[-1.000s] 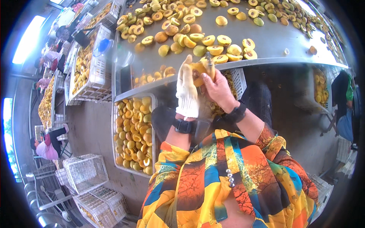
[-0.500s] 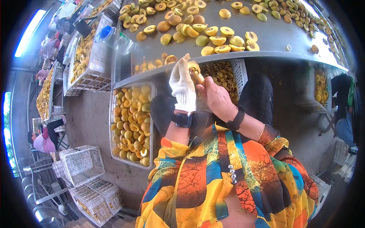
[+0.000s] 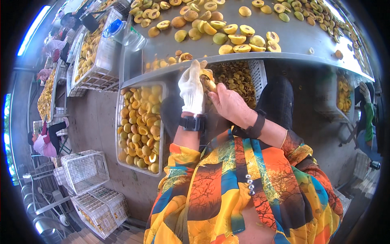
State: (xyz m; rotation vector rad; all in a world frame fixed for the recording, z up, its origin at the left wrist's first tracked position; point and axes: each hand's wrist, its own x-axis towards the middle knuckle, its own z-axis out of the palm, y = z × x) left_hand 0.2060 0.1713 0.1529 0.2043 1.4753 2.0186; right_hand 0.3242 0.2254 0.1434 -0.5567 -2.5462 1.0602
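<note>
My left hand [image 3: 191,88], in a white knitted glove, is closed around a yellow-orange fruit half [image 3: 206,74], peach-like, just below the edge of the steel table [image 3: 174,40]. Bare, my right hand [image 3: 234,105] meets it from the right with the thumb stretched toward the fruit. Its curled fingers grip something brownish, mostly hidden; I cannot tell whether that is a tool handle. Beneath both hands stands a crate [image 3: 258,77] of brown pits or scraps. Many cut fruit halves [image 3: 237,38] with dark centres lie on the table in front of me.
A white crate [image 3: 119,152] of hollowed yellow halves stands by my left leg. A clear bottle with a blue cap [image 3: 132,38] is at the table's left end. White crates [image 3: 87,173] are stacked lower left. Other people [image 3: 44,144] sit at left and far right.
Both hands stay together at the fruit half, shifted slightly left and down in the picture. The whole view has tilted a little. At far right, another person's gloved hand and green sleeve have come into view.
</note>
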